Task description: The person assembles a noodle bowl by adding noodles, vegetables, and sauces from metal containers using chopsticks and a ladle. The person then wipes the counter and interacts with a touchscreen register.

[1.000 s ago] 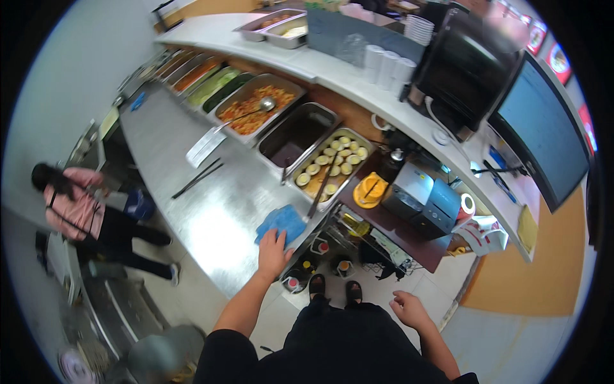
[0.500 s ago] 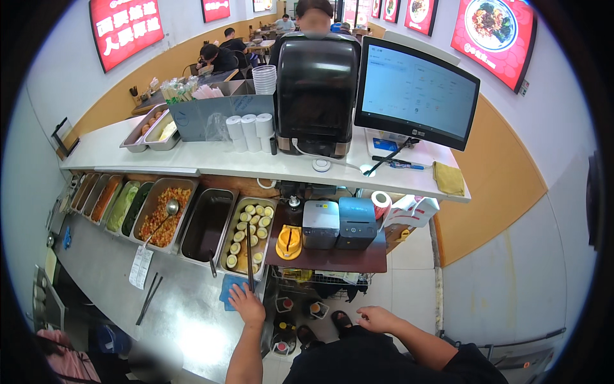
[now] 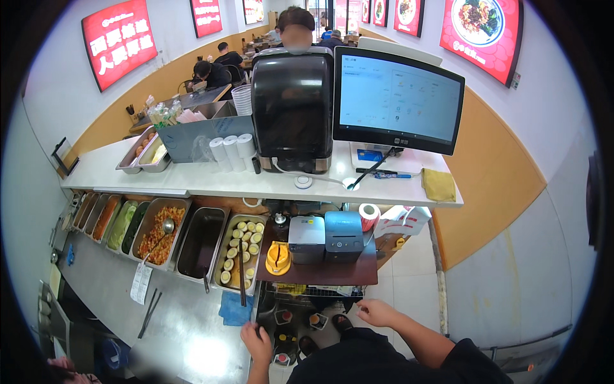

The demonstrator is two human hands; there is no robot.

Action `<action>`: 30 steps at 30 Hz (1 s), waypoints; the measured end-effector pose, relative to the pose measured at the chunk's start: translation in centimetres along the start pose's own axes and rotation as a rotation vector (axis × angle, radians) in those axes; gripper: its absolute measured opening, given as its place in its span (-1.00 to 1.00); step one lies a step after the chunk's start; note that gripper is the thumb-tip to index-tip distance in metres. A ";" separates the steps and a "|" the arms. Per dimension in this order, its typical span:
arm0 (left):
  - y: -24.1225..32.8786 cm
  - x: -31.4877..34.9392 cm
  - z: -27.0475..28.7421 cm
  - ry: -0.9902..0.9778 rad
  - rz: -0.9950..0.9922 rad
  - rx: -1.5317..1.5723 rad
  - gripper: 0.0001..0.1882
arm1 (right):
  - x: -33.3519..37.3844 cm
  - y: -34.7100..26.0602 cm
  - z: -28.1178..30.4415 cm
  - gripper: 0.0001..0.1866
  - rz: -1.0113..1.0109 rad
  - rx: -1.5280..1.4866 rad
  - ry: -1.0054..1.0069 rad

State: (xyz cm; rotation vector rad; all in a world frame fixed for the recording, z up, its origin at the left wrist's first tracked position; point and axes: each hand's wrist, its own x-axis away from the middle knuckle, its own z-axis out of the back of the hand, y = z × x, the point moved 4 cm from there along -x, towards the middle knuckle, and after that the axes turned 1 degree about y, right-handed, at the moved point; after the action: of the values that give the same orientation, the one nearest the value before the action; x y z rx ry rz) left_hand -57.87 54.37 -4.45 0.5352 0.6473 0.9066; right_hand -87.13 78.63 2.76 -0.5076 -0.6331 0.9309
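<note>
My left hand (image 3: 258, 344) hovers over the front edge of the steel counter (image 3: 192, 326), just below a folded blue cloth (image 3: 236, 309). Its fingers are loosely bent and apart, with nothing visible in them. My right hand (image 3: 376, 313) hangs in front of my body, its fingers loosely bent and holding nothing that I can see. Beyond the cloth sits a steel pan of halved eggs (image 3: 241, 249). A pair of dark tongs or chopsticks (image 3: 242, 272) lies across that pan, its lower end over the rim.
Left of the eggs stand a dark, deep pan (image 3: 201, 240) and a diced-vegetable pan with a ladle (image 3: 168, 226). Chopsticks (image 3: 150, 313) and a paper slip (image 3: 141, 283) lie on the counter. Two small boxy machines (image 3: 343, 237) stand right. A person (image 3: 297, 32) is behind the black dispenser (image 3: 292, 109).
My left hand has drawn back from the blue cloth and the tongs or chopsticks toward me, its fingers more bent. The view has shifted slightly. My right hand stays about the same.
</note>
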 end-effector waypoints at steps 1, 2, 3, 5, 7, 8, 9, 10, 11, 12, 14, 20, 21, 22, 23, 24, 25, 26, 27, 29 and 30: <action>0.1 1.8 0.0 -0.038 0.002 0.072 -0.83 | -0.5 0.1 0.8 -0.63 0.038 -0.016 0.040; 0.2 3.8 -0.2 -0.076 0.004 0.146 -0.90 | -1.0 0.1 1.8 -0.64 0.076 -0.031 0.080; 0.6 5.5 -0.5 -0.072 0.006 0.146 -0.93 | -1.2 -0.4 3.2 -0.65 0.077 -0.043 0.107; -4.1 11.5 -2.3 -0.054 0.142 0.149 -0.97 | -2.1 -3.2 6.6 -0.64 0.134 -0.122 0.189; -8.4 15.6 -5.0 -0.139 0.375 0.166 -0.96 | -3.4 -4.4 10.4 -0.63 0.201 -0.154 0.348; -7.8 15.3 -5.1 -0.229 0.477 0.155 -0.95 | -4.2 -4.9 12.6 -0.63 0.250 -0.144 0.451; -7.8 15.9 -4.8 -0.289 0.561 0.136 -0.94 | -5.2 -5.9 14.8 -0.58 0.221 -0.146 0.480; -7.7 16.1 -4.7 -0.345 0.627 0.127 -0.92 | -6.2 -7.2 17.4 -0.53 0.192 -0.143 0.516; -7.4 16.1 -4.8 -0.380 0.661 0.127 -0.91 | -7.0 -7.9 20.3 -0.48 0.177 -0.091 0.618; -6.9 15.6 -5.5 -0.416 0.677 0.134 -0.90 | -7.4 -8.2 23.7 -0.42 0.150 -0.029 0.727; -6.2 15.1 -5.8 -0.449 0.715 0.142 -0.88 | -9.2 -8.8 31.8 -0.39 0.092 0.118 1.011; -3.5 11.2 -8.7 -0.495 0.748 0.193 -0.80 | -10.1 -8.4 42.7 -0.42 0.060 0.445 1.159; -3.0 11.0 -8.9 -0.496 0.765 0.200 -0.79 | -9.5 -8.3 42.5 -0.42 0.082 0.399 1.167; -2.7 10.7 -8.9 -0.492 0.779 0.208 -0.77 | -9.0 -8.4 41.9 -0.42 0.108 0.348 1.171; -2.5 10.7 -8.9 -0.491 0.795 0.213 -0.76 | -8.0 -8.4 40.9 -0.43 0.205 0.253 1.255; -2.4 10.8 -8.8 -0.485 0.814 0.219 -0.75 | -7.8 -7.8 39.9 -0.43 0.246 0.179 1.231; -2.3 10.9 -8.8 -0.482 0.831 0.226 -0.74 | -7.5 -7.1 38.9 -0.43 0.283 0.107 1.207; -2.2 11.1 -9.0 -0.485 0.844 0.234 -0.72 | -7.1 -6.4 38.5 -0.43 0.313 0.041 1.186; -2.1 11.2 -9.1 -0.487 0.857 0.240 -0.71 | -7.0 -5.8 38.3 -0.45 0.295 0.026 1.161; -2.3 11.9 -9.4 -0.495 0.885 0.252 -0.69 | -6.9 -5.5 38.8 -0.43 0.285 0.034 1.150; -2.3 12.4 -9.3 -0.497 0.901 0.260 -0.67 | -7.0 -5.5 39.1 -0.42 0.281 0.038 1.144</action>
State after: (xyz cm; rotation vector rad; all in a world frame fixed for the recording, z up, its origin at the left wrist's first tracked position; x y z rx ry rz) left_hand -57.52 65.10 -15.90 1.2920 0.0313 1.4595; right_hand -114.14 74.97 32.18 -0.9881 0.5013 0.7509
